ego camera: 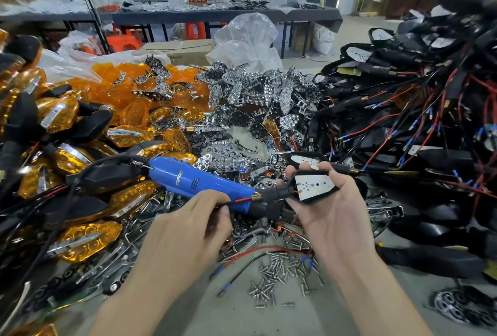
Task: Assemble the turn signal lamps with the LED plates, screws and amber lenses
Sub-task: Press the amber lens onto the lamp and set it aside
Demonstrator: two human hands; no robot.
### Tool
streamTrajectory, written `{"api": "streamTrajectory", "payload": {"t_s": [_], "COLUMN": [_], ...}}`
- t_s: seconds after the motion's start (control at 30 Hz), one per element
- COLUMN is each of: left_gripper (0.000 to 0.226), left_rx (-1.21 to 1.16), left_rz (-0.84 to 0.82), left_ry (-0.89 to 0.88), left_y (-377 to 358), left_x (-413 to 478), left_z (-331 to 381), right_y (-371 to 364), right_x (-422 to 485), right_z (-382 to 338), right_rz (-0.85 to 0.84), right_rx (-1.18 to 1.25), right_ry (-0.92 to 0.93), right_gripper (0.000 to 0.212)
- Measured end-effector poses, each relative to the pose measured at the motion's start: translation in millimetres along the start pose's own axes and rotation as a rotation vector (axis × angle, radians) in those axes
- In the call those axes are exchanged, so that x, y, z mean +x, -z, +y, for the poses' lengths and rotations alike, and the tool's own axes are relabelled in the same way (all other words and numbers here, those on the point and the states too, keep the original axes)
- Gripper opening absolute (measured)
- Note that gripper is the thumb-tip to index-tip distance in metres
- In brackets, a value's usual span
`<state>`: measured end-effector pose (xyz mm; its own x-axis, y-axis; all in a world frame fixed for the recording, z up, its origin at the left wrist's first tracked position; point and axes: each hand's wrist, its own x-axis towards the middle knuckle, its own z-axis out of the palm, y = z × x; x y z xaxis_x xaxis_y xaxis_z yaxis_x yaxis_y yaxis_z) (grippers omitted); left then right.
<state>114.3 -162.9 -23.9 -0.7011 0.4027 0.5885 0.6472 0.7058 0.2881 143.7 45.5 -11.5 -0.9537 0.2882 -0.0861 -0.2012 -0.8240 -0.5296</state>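
My right hand (326, 201) lies palm up and cradles a black lamp housing (313, 188), fingers curled round its far edge; a white LED board with yellow LEDs shows inside it. The housing's stem and red and black wires run left to my left hand (193, 225), which pinches the wires near the stem. A blue electric screwdriver (199, 182) lies on the pile just behind my left hand. Loose screws (279, 276) are scattered on the table below my hands. Chrome reflector plates (255, 99) are heaped at centre, amber lenses (126, 88) behind left.
Assembled amber lamps (61, 153) are piled at the left. A big tangle of black housings with red and black wires (419, 120) fills the right. Another open housing (306, 159) lies just beyond my right hand. Plastic bags and cardboard boxes stand behind the piles.
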Motion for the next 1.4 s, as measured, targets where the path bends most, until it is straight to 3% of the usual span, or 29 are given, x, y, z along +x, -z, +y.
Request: {"api": "streamTrajectory", "payload": {"t_s": [0.3, 0.47, 0.6, 0.87, 1.07, 1.4], "left_gripper": [0.027, 0.018, 0.018, 0.025, 0.027, 0.018], "left_rx": [0.056, 0.013, -0.041, -0.051, -0.036, -0.011], "left_rz": [-0.005, -0.027, -0.014, -0.037, -0.039, 0.089], "left_ry": [-0.119, -0.043, -0.003, -0.043, -0.078, -0.131], "left_y": [-3, -3, -4, -4, -1, 1], "left_x": [2, 0, 0, 0, -1, 0], "left_z": [-2, 0, 0, 0, 0, -1], "right_y": [-1, -3, -7, -7, -6, -2], "right_x": [0, -3, -4, -5, -6, -10], "right_z": [5, 10, 7, 6, 9, 5], "right_rz": [0.019, 0.001, -0.010, 0.002, -0.030, -0.140], "right_rx": [0.016, 0.001, 0.039, -0.031, -0.180, -0.282], "right_ry": [-0.049, -0.058, -0.044, -0.035, 0.070, 0.172], "right_gripper": [0.021, 0.020, 0.008, 0.020, 0.025, 0.024]}}
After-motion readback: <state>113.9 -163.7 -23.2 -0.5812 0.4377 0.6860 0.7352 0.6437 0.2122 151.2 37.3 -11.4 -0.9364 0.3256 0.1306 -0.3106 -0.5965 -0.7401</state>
